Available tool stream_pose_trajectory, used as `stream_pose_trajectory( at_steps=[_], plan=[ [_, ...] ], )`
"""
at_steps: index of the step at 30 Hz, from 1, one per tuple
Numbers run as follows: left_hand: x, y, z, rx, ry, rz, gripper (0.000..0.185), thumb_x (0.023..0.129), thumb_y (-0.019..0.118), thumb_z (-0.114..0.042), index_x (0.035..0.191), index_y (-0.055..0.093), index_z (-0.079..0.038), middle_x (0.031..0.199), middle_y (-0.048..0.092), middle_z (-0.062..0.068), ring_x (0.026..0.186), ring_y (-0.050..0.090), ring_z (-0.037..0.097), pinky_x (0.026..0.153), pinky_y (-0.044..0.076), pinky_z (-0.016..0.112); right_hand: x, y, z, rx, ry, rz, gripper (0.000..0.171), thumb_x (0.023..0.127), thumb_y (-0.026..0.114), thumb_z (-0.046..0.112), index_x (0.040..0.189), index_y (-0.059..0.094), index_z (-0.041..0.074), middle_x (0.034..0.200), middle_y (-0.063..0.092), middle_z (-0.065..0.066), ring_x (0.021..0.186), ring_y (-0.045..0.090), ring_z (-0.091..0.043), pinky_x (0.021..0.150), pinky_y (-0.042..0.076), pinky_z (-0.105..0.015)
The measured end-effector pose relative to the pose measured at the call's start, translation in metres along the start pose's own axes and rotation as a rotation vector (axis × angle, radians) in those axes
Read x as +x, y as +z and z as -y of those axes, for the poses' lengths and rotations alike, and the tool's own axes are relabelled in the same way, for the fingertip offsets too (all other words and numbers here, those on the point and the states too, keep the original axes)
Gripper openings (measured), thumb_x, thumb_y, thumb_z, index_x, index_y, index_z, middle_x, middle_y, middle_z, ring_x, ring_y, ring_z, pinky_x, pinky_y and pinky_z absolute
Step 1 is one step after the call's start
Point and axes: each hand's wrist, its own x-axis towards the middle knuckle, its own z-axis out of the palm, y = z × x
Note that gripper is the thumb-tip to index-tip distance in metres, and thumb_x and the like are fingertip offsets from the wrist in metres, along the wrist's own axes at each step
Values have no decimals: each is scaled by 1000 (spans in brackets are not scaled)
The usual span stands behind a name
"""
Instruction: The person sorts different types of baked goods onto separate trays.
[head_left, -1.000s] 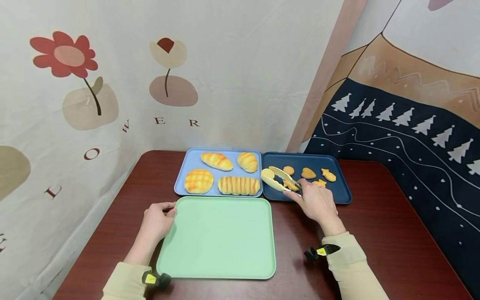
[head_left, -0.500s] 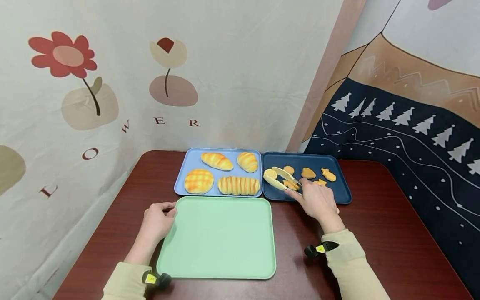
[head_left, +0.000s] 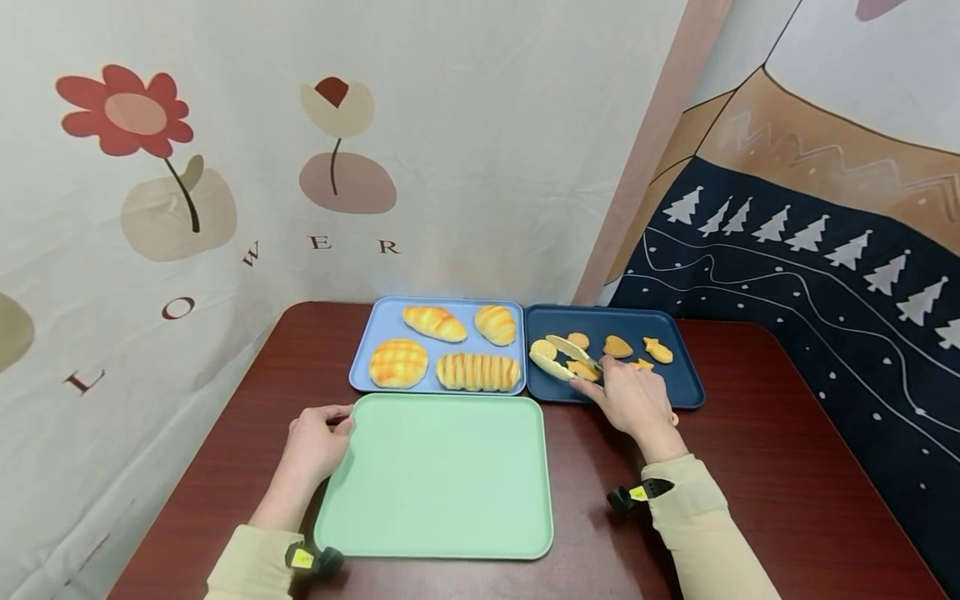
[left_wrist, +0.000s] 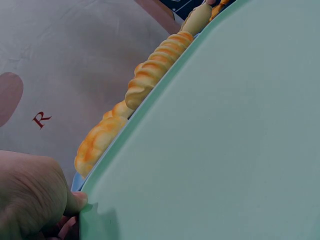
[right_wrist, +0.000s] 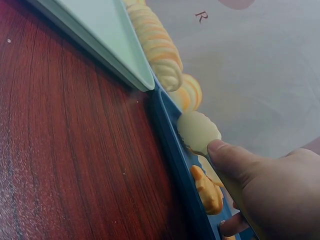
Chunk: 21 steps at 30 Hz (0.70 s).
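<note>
At the upper left corner of the green tray, my left hand pinches the rim; the left wrist view shows the thumb against its edge. My right hand grips a pair of cream-tipped tongs over the dark blue tray. A round cookie lies between the tong tips, near that tray's left side. Close by are another small round cookie, a heart-shaped cookie, a fish-shaped cookie and a further shaped cookie. My right hand partly hides one more cookie.
A light blue tray adjoins the dark blue one, behind the green tray. It bears a round checked bun, a ridged loaf, an oval bread and a croissant-like roll. A printed cloth hangs behind the brown table.
The tongs, with the round cookie between their tips, have shifted slightly right over the dark blue tray. My left hand and the green tray have stayed in place.
</note>
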Motion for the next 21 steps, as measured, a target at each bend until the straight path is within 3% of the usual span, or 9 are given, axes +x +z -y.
stream_pose_trajectory(
  at_steps=[12,21],
  plan=[
    [0,1,0,-1,4,-7,33,105,63,-8,133,71,6,122,72,27,102,69,38,74,56,43,1,0,-2,-18,6,-8,77,97,61,72,126,67,0,91,71,-14,60,56,-25,53,49,-44],
    [0,1,2,-5,15,-16,32,104,64,-8,132,71,5,121,72,27,103,69,40,70,55,37,-4,-1,-3,-2,23,13,92,96,57,77,142,60,-3,114,73,-22,62,59,-26,58,53,-47]
  ],
)
